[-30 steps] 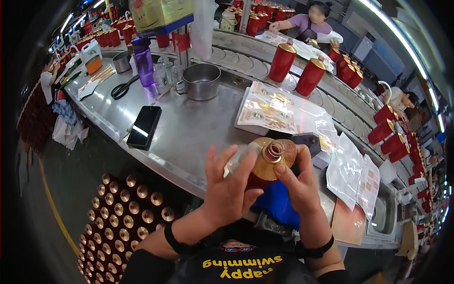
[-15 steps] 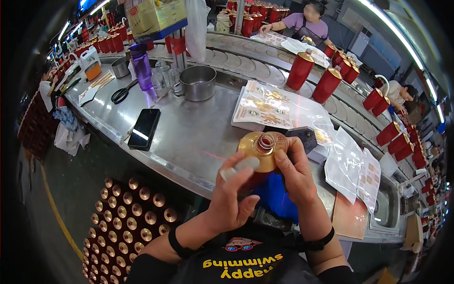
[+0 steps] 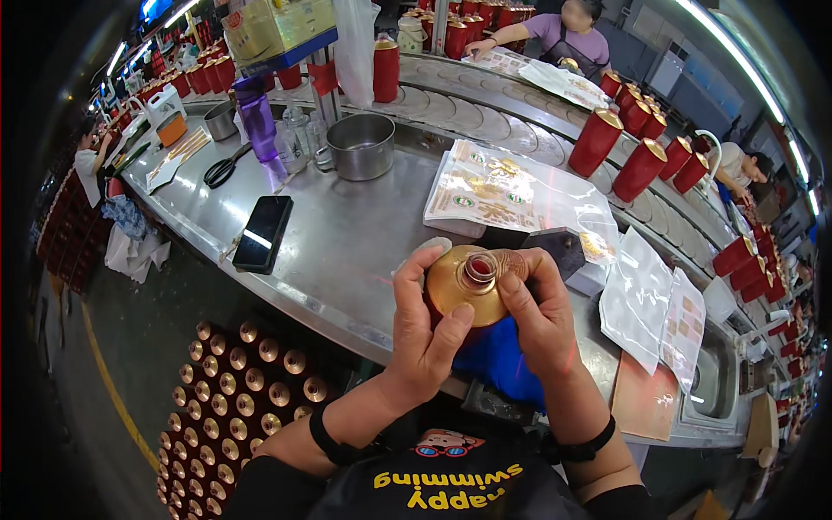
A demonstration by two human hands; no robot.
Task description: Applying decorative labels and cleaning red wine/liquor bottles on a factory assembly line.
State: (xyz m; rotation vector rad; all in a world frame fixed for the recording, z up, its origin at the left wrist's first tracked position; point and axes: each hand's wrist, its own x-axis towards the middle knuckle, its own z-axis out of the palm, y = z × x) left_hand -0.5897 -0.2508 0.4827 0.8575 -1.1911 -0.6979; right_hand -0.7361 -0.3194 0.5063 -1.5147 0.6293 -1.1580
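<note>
Between my two hands is a red bottle (image 3: 444, 284) with a shiny gold shoulder and an uncapped neck, its mouth tilted up toward me. Fingers of my left hand (image 3: 425, 325) wrap its left side, the thumb lying on the gold shoulder. A pale covering shows on a left fingertip. My right hand (image 3: 539, 308) grips the other side, thumb near the neck, fingers on a round embossed gold piece beside it. The bottle's lower body is mostly hidden. Just beyond it lies a stack of printed plastic sheets (image 3: 537, 195) and a dark block (image 3: 555, 251).
A black phone (image 3: 263, 234), scissors (image 3: 227, 166), a metal pot (image 3: 361, 147) and a purple bottle (image 3: 256, 121) lie left on the steel table. Red bottles (image 3: 596, 143) ride the conveyor behind. Many gold-topped bottles (image 3: 245, 404) stand below left. A sink (image 3: 715, 377) is at right.
My left hand has moved from beside the bottle onto it and closed around its left side. My right hand keeps its grip. Bottles on the conveyor have shifted to the right.
</note>
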